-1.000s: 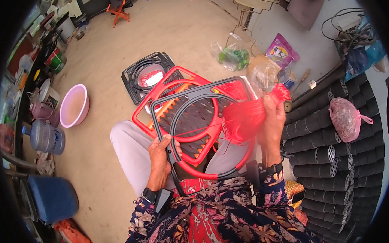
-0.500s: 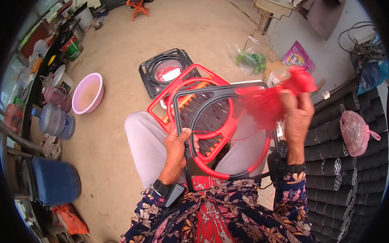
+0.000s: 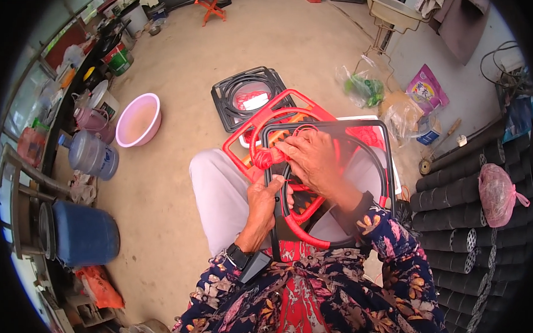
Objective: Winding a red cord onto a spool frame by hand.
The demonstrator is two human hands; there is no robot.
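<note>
On my lap stands a black square frame (image 3: 388, 168) with a round ring inside. Part of the ring's lower edge is wrapped in red cord (image 3: 312, 239). My left hand (image 3: 263, 206) grips the frame's left side, thumb on top. My right hand (image 3: 311, 162) is closed on a bundle of red cord (image 3: 270, 158) at the ring's upper left; some of its fingertips are hidden. Behind the black frame leans a red frame (image 3: 293, 96), with orange and dark pieces showing through it.
On the floor ahead lie stacked black frames (image 3: 223, 107). A pink basin (image 3: 154, 124), a water jug (image 3: 93, 159) and a blue barrel (image 3: 87, 232) stand at left. Black rolls (image 3: 450, 216) are piled at right. A white container (image 3: 396, 176) with red cord sits behind the frame.
My right hand has swung from the far right to the frame's left side, bringing the red cord bundle along. My left hand keeps its hold. The whole view has shifted slightly.
</note>
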